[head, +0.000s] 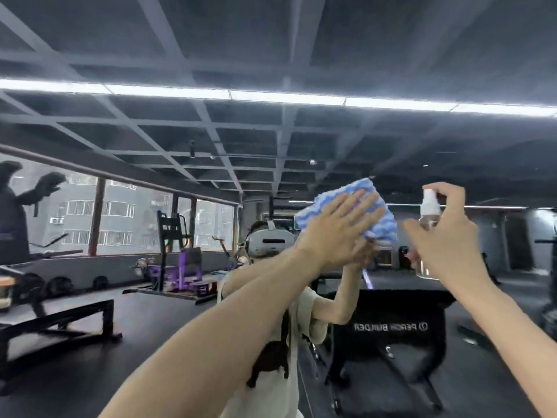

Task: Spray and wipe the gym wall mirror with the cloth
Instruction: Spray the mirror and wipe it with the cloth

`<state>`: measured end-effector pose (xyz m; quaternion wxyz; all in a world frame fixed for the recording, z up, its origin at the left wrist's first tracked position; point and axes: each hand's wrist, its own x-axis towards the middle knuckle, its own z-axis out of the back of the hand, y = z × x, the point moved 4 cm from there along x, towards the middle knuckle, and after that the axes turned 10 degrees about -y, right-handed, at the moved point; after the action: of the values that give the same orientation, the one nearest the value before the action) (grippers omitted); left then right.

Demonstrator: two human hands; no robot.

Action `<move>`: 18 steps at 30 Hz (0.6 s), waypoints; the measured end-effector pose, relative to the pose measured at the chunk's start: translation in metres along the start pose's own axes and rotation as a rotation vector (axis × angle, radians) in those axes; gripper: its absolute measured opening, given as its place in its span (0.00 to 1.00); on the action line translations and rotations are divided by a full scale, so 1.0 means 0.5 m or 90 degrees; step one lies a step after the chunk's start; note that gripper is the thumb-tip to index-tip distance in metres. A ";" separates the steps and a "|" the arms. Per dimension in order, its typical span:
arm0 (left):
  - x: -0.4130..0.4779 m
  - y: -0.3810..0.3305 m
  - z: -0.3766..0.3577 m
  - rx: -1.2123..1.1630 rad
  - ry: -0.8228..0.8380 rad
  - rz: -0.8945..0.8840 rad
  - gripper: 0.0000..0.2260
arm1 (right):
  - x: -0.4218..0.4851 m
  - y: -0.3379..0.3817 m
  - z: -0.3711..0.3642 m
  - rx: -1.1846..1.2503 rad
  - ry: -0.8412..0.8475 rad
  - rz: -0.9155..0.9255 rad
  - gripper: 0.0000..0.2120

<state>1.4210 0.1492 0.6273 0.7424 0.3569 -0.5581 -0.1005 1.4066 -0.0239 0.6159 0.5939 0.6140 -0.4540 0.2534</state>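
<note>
- The gym wall mirror [301, 131] fills the whole view; it reflects strip lights [286, 98], weight machines [180, 260] and the person at work; whether the glass is wet cannot be told
- The left hand [334, 233] reaches up to the glass; its fingers lie straight and spread, pressing rather than gripping
- The right hand [446, 236] is raised just to the right of it, at about the same height; its fingers curl round the spray bottle, with one finger on the cap
- The cloth [381, 220], blue and white, lies flat against the mirror under the left palm; its edges show beyond the fingertips
- The spray bottle [429, 208], small and clear with a white top, stands roughly upright, near the cloth's right edge but apart from it; the left hand is the one nearer the cloth; a wipe toward fresh spray would likely run rightward
</note>
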 end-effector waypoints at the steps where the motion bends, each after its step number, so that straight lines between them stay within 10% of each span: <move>1: -0.004 0.023 0.006 0.005 -0.025 0.009 0.25 | -0.006 0.000 0.001 0.007 0.005 -0.007 0.20; 9: -0.090 0.312 0.081 0.062 -0.170 0.521 0.26 | -0.038 0.010 -0.029 0.024 0.066 0.005 0.21; 15: 0.016 -0.011 0.021 -0.008 -0.084 -0.031 0.25 | -0.025 -0.012 0.002 -0.033 0.034 -0.016 0.22; 18: -0.010 -0.044 0.007 0.001 0.009 -0.045 0.27 | -0.023 -0.020 0.015 -0.032 0.014 -0.024 0.21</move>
<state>1.4214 0.1348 0.6099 0.7418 0.3776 -0.5402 -0.1237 1.4082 -0.0294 0.6002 0.6186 0.6045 -0.4420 0.2379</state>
